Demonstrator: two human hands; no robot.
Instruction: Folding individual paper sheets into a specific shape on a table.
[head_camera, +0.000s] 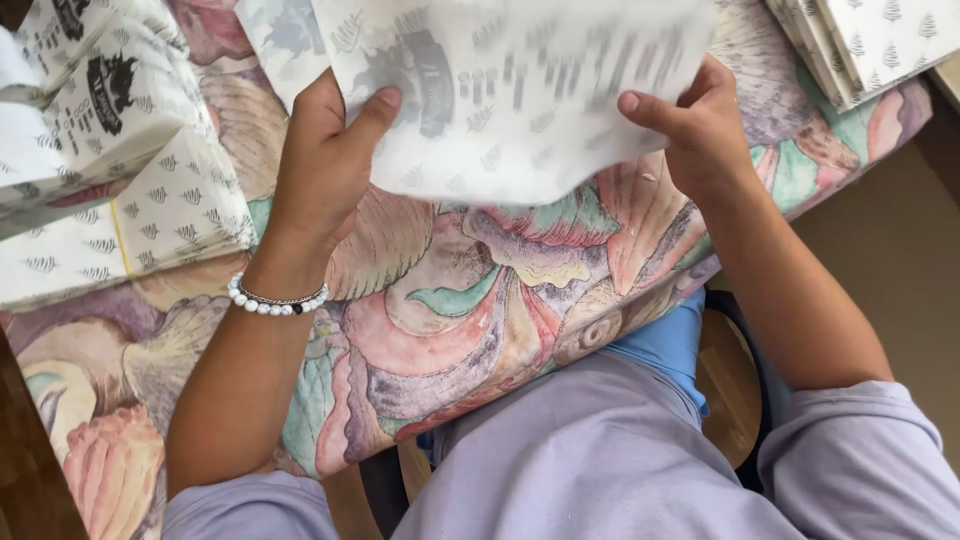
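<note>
1. Fingers of our left hand (325, 165) and right hand (700, 125) are both closed on one white printed sheet (510, 95), thumbs on the near face, the other fingers hidden behind it.
2. We hold the sheet at the top middle of the frame, lifted clear of the desk (480, 300). It is blurred, so we cannot tell whether it is a flat sheet or a bag.
3. At the upper left sits a stack (110, 230) of the same white paper with small leaf prints. More folded pieces (100, 90) lie above it.
4. At the upper right corner another pile (870, 40) of like paper rests at the desk edge.
5. As we judge it, some paper is already stacked at both sides and this sheet is in hand, not yet laid on either pile. How many remain we cannot tell.
6. No box, tray or other container shows. A shell-patterned cloth covers the desk.
7. A bead bracelet (275, 300) circles our left wrist.
</note>
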